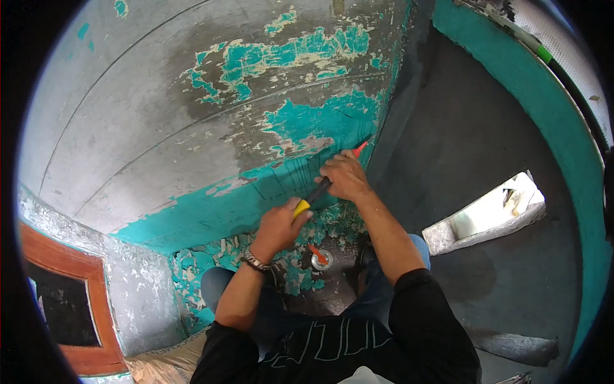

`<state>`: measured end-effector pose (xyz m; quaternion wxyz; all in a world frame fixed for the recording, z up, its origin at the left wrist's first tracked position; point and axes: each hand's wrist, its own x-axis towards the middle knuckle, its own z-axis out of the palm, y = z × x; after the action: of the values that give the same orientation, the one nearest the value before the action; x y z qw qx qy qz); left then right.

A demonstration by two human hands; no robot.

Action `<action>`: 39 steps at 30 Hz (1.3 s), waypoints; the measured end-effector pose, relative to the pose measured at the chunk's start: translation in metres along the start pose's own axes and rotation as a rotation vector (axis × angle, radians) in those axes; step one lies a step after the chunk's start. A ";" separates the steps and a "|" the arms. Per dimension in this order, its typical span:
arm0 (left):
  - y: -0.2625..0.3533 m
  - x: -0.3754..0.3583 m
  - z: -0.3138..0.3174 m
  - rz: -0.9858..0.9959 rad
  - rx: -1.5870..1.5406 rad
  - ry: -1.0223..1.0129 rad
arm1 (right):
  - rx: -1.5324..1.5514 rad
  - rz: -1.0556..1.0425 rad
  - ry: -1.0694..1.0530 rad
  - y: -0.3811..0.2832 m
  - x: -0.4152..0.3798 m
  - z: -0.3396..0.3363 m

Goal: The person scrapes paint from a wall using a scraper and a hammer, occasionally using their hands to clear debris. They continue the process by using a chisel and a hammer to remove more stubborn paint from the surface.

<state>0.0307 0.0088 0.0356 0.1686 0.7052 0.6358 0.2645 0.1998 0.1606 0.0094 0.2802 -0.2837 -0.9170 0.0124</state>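
Both my hands are closed around a long scraper (318, 191) with a black and yellow handle and a red head. My left hand (279, 228) grips the yellow lower end. Farther up, near the red head, my right hand (345, 176) wraps round the tool. The scraper's tip lies against the turquoise paint (332, 121) at the right end of the wall, close to the corner. Bare grey patches show where paint is gone. Below my hands, a small round tin (322, 259) with an orange-handled tool (317, 253) stands on the floor between my legs.
Turquoise paint flakes (198, 269) litter the floor along the wall's base. A dark wall (473, 121) on the right has a whitish window-like opening (492, 214). At lower left are a wooden-framed window (96, 307) and a brown paper bag (167, 366).
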 end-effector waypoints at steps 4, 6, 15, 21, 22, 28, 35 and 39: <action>-0.008 -0.022 -0.029 0.037 0.083 0.032 | 0.060 -0.105 0.022 -0.031 0.009 -0.003; -0.014 -0.033 -0.035 0.057 0.088 0.065 | 0.033 -0.134 -0.013 -0.043 0.014 -0.003; -0.024 -0.064 -0.037 0.098 0.453 0.245 | 0.111 -0.042 -0.437 -0.070 0.021 0.004; -0.038 -0.075 -0.022 -0.204 0.007 -0.091 | 0.070 -0.181 -0.535 -0.069 0.014 0.016; -0.037 -0.073 -0.021 -0.251 -0.128 -0.199 | 0.064 -0.188 -0.543 -0.070 0.012 0.017; -0.031 -0.079 0.001 -0.190 -0.224 -0.200 | 0.060 -0.237 -0.449 -0.066 -0.003 0.017; -0.030 -0.088 -0.031 -0.089 0.303 -0.052 | 0.013 -0.221 -0.500 -0.074 0.006 0.001; -0.036 -0.090 -0.073 -0.065 0.447 0.045 | 0.130 -0.208 -0.384 -0.088 0.025 0.035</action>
<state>-0.0460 -0.0823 0.0590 0.0023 0.6980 0.7047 0.1273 0.1195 0.1051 0.0088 0.1181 -0.1613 -0.9751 0.0963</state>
